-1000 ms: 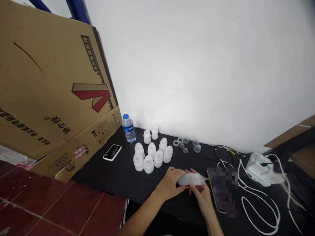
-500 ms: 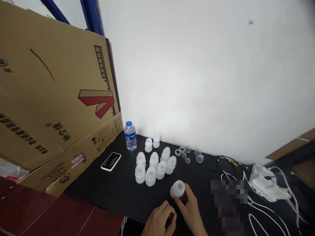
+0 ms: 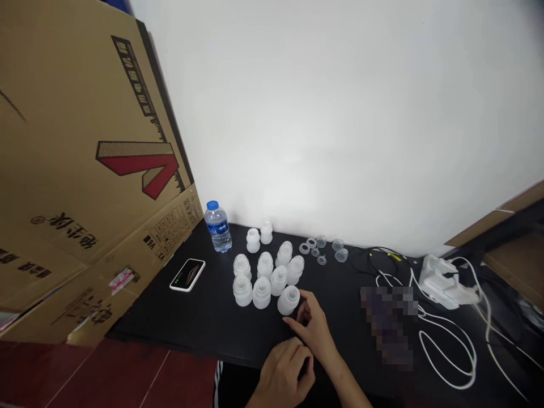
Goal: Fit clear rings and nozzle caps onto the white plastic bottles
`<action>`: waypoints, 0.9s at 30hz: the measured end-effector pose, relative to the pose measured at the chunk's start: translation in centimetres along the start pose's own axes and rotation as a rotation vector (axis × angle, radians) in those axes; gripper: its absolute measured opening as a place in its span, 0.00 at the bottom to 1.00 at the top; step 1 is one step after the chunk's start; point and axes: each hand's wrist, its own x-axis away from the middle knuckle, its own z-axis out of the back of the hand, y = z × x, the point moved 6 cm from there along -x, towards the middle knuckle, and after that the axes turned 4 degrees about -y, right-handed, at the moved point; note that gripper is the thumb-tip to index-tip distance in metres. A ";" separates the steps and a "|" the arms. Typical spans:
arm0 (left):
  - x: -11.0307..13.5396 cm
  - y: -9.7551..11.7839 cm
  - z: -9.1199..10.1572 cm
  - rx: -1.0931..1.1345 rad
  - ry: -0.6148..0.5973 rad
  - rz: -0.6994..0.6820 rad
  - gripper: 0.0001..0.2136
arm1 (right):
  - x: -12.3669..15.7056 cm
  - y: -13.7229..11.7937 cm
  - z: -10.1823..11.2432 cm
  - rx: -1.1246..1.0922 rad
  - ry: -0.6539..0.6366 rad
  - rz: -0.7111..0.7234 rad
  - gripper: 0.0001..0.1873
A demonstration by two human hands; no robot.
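My right hand (image 3: 313, 327) reaches forward over the black table (image 3: 204, 317). Its thumb and fingertips are closed on the lower right side of a white plastic bottle (image 3: 288, 300). That bottle stands upright at the right front corner of a cluster of several like white bottles (image 3: 263, 275). My left hand (image 3: 284, 375) lies at the table's near edge, just behind the right wrist. Its fingers are curled in, and what they enclose, if anything, is hidden.
A water bottle (image 3: 218, 226) and a phone (image 3: 187, 275) lie left of the cluster. Small clear rings and caps (image 3: 321, 248) sit by the wall. White cables (image 3: 446, 345) and a charger (image 3: 442, 282) lie to the right. A big cardboard box (image 3: 85, 170) leans at left.
My right hand carried the white bottle forward and left and set it upright beside the cluster. The left hand let go of it and drew back to the table edge.
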 end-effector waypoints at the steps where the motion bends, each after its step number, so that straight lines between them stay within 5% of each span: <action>1: 0.0 -0.1 0.2 0.032 0.015 0.017 0.09 | 0.1 0.0 0.6 -0.014 -0.023 0.001 0.34; 3: 0.0 -0.6 0.7 0.108 0.060 0.062 0.08 | -0.6 0.0 2.6 -0.025 -0.023 0.021 0.31; 5: 0.0 -1.3 1.3 0.169 0.134 0.127 0.06 | -2.4 -0.1 6.3 0.052 0.121 0.083 0.23; 8: -0.1 -2.5 2.3 0.207 0.297 0.273 0.09 | -6.4 -0.4 12.2 0.450 0.402 0.148 0.21; 12: -0.9 -3.5 3.0 0.243 0.428 0.388 0.21 | -10.9 0.5 15.8 0.896 0.477 0.000 0.26; 16: -2.3 -3.7 3.6 0.230 0.485 0.316 0.28 | -10.8 1.1 14.7 0.956 0.455 -0.040 0.22; 21: -3.9 -4.0 3.3 0.219 0.429 0.338 0.29 | -6.3 1.5 11.6 0.951 0.436 -0.051 0.15; 27: -4.6 -4.5 1.9 0.247 0.381 0.422 0.27 | -0.9 -2.2 8.6 0.259 0.439 0.090 0.21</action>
